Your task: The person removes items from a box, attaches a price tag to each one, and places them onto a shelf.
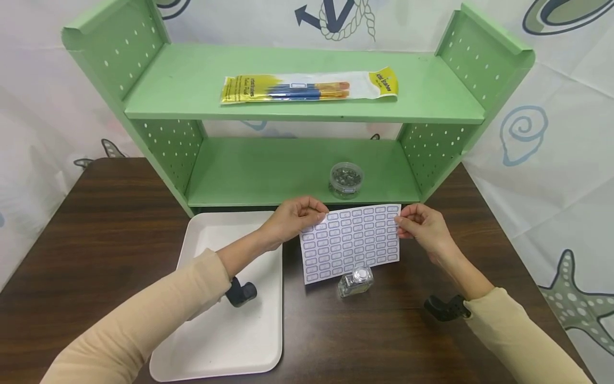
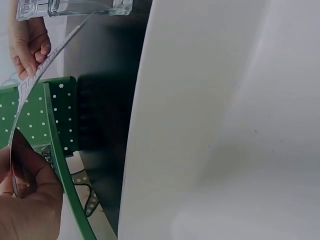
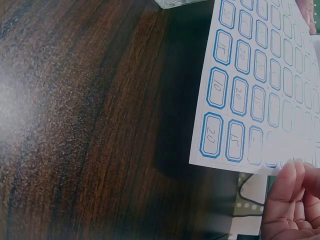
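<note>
Between both hands a sheet of blue-bordered labels point(image 1: 352, 240) is held up, tilted, above the dark table. My left hand point(image 1: 295, 218) pinches its upper left corner. At the right edge, near the top, my right hand point(image 1: 424, 229) pinches it between thumb and fingers. Handwritten numbers such as 20, 15 and 10 show on the labels point(image 3: 218, 87) in the right wrist view. Just in front of the sheet's lower edge is a small clear glass jar point(image 1: 355, 282) with a silvery top; the left wrist view shows part of its glass point(image 2: 80, 6).
A white tray point(image 1: 230, 341) lies under my left forearm. Behind stands a green two-level shelf point(image 1: 268, 170). Its lower level bears a round clear tub point(image 1: 346, 181) of small dark pieces, its upper level a packet of paintbrushes point(image 1: 309, 88). Patterned cloth point(image 1: 542, 176) hangs behind.
</note>
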`<state>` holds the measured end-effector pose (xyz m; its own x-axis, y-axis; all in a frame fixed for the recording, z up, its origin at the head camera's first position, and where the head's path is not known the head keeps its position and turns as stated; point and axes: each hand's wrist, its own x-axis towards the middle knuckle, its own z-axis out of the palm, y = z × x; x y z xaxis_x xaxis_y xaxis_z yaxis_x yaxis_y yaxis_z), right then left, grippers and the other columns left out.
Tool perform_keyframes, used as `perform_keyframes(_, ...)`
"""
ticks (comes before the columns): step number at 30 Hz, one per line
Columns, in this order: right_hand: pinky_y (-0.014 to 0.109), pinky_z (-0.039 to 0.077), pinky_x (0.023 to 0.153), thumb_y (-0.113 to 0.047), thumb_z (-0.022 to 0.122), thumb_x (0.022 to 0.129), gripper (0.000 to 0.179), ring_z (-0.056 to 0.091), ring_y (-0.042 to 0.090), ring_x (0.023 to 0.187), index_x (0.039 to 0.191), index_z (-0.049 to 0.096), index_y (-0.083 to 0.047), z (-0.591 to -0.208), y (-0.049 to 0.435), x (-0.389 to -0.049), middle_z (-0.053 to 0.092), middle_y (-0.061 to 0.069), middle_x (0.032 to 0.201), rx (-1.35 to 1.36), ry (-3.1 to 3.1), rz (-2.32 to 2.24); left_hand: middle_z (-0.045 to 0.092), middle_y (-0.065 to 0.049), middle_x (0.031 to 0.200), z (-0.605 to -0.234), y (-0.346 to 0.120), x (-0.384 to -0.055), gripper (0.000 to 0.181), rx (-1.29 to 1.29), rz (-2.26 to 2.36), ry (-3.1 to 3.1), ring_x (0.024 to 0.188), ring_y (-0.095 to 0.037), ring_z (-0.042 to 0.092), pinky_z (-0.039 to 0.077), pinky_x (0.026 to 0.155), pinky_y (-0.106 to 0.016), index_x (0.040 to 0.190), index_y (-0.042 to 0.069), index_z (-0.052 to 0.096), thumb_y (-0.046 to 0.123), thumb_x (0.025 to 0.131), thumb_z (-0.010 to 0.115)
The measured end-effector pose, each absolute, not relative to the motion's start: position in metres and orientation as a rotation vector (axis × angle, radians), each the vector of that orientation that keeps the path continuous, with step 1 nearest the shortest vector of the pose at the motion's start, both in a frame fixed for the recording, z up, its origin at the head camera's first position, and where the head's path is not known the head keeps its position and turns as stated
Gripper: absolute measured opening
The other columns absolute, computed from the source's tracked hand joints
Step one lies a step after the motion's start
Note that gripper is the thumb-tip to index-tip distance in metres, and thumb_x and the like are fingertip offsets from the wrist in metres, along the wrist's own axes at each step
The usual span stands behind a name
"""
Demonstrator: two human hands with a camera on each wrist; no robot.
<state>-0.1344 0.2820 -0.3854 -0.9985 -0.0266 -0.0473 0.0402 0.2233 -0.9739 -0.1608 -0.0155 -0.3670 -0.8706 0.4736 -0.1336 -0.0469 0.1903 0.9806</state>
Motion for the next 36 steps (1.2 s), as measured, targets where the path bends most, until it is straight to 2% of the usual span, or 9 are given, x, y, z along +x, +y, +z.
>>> perform_keyframes(8,0.019,0.054,0.06,0.0,0.059,0.09,0.016,0.061,0.004,0.063,0.097,0.049,0.009,-0.386,0.284,-0.134,0.058,-0.007,0.071,0.011,2.42,-1.924,0.069,-0.007,0.087,-0.366,-0.013,-0.161,0.021,0.351,1.679,2.094,0.071,-0.01,0.062,0.05,0.063,-0.021,0.109,-0.002,0.063,0.008,0.09,0.061)
perform_keyframes(15,0.019,0.053,0.06,-0.001,0.059,0.09,0.012,0.061,0.004,0.063,0.096,0.05,0.005,-0.387,0.285,-0.133,0.058,-0.006,0.071,0.01,2.433,-1.915,0.069,-0.008,0.083,-0.369,-0.01,-0.162,0.015,0.377,1.621,2.189,0.069,-0.01,0.062,0.05,0.061,-0.022,0.098,0.0,0.065,0.01,0.086,0.067)
perform_keyframes(19,0.019,0.053,0.06,-0.001,0.059,0.09,0.014,0.061,0.004,0.063,0.097,0.049,0.007,-0.386,0.284,-0.133,0.057,-0.006,0.071,0.008,2.444,-1.906,0.069,-0.007,0.081,-0.371,-0.008,-0.164,0.011,0.406,1.555,2.312,0.068,-0.011,0.062,0.05,0.059,-0.022,0.092,0.003,0.067,0.012,0.086,0.068)
perform_keyframes(24,0.02,0.054,0.06,-0.001,0.059,0.09,0.017,0.06,0.003,0.063,0.098,0.049,0.01,-0.384,0.284,-0.132,0.057,-0.006,0.071,-0.002,2.478,-1.871,0.07,-0.004,0.08,-0.372,-0.007,-0.163,0.01,0.466,1.432,2.509,0.068,-0.01,0.061,0.048,0.06,-0.021,0.088,0.006,0.069,0.016,0.086,0.069)
perform_keyframes(30,0.022,0.055,0.061,-0.001,0.059,0.09,0.014,0.059,0.004,0.063,0.097,0.049,0.008,-0.383,0.284,-0.132,0.057,-0.005,0.071,0.001,2.495,-1.84,0.069,-0.005,0.079,-0.372,-0.006,-0.161,0.009,0.534,1.409,2.593,0.067,-0.011,0.059,0.047,0.059,-0.021,0.086,0.005,0.069,0.014,0.086,0.068)
perform_keyframes(36,0.023,0.055,0.06,0.0,0.057,0.09,0.016,0.058,0.003,0.063,0.098,0.049,0.011,-0.382,0.284,-0.133,0.057,-0.005,0.07,-0.003,2.508,-1.808,0.069,-0.005,0.083,-0.378,-0.007,-0.16,0.006,0.765,1.371,2.648,0.07,-0.011,0.059,0.049,0.062,-0.021,0.087,0.005,0.067,0.011,0.089,0.065)
